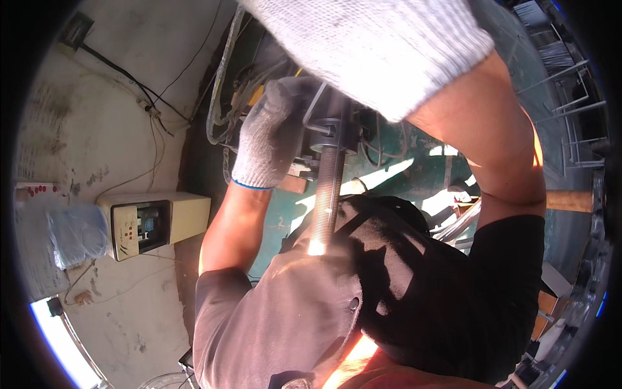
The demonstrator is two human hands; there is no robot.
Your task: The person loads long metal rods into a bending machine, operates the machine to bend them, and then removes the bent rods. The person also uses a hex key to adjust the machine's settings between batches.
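Observation:
My left hand [271, 133], in a pale knitted glove with a grey-coated palm, is closed at the left side of a dark machine head. Its fingertips are blurred and what they grip is hidden. Right beside it, a bent hex key [317, 109] has its short end in a dark round collar [337, 141]. From that collar a long threaded rod [328, 194] runs down toward my chest. My right hand [389, 48], in a white knitted glove, crosses close above the machine and covers part of it. Its fingers are not visible.
A cream box-shaped device [188, 217] with a dark panel is at the left wall, beside a plastic bag [76, 233]. Cables [217, 97] hang behind my left hand. Wire racks [573, 97] stand at the right. Sunlit green floor [382, 175] lies beneath the machine.

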